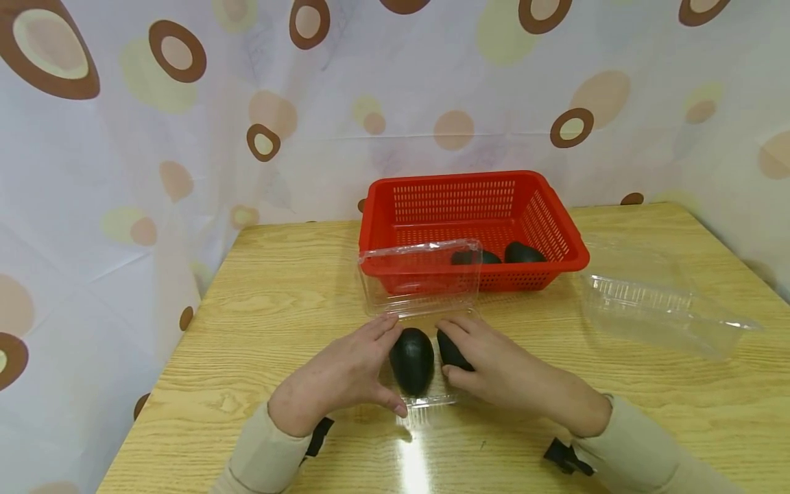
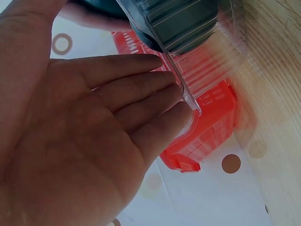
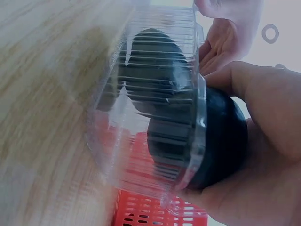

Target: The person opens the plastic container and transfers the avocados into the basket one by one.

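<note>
While the left hand (image 1: 336, 377) rests with straight fingers against the rim of the clear clamshell box (image 1: 420, 302) holding one avocado (image 1: 411, 360), the right hand (image 1: 494, 367) curls around a second avocado (image 1: 450, 350), lowering into it.

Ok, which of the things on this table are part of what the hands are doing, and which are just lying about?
In use:
- left hand, flat against the clear open box
- right hand, holding an avocado
- second avocado, already in the box

Lying about:
- red basket with two more avocados
- spare clear box at the right
</note>
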`<state>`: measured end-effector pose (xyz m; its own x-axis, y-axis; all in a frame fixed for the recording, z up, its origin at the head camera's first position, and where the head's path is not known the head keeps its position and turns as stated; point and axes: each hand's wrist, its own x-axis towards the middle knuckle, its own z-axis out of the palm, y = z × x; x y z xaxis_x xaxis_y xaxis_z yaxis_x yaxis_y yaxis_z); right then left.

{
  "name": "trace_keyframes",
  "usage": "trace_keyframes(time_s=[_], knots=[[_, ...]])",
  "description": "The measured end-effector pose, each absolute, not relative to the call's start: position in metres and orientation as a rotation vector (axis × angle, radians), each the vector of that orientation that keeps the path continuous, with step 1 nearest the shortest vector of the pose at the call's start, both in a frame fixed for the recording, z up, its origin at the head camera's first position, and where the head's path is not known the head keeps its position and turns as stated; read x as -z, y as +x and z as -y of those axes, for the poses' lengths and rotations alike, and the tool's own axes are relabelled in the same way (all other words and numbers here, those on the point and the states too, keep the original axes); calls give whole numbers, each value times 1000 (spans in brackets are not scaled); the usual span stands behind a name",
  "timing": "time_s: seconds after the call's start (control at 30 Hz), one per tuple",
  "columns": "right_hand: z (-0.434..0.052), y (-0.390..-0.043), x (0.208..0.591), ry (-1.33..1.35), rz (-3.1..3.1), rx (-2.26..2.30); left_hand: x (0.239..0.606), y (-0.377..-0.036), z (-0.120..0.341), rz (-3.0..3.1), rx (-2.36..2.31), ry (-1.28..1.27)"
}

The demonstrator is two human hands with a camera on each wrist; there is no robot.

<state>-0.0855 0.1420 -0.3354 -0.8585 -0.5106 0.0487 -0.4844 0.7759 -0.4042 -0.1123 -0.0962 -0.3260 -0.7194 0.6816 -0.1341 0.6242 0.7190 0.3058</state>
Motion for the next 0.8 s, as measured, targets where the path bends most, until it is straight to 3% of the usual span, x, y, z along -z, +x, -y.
trace_keyframes(time_s=[0.8], knots=[[-161, -81, 313, -713, -2892, 729, 325, -112, 96, -2682, -329, 1015]])
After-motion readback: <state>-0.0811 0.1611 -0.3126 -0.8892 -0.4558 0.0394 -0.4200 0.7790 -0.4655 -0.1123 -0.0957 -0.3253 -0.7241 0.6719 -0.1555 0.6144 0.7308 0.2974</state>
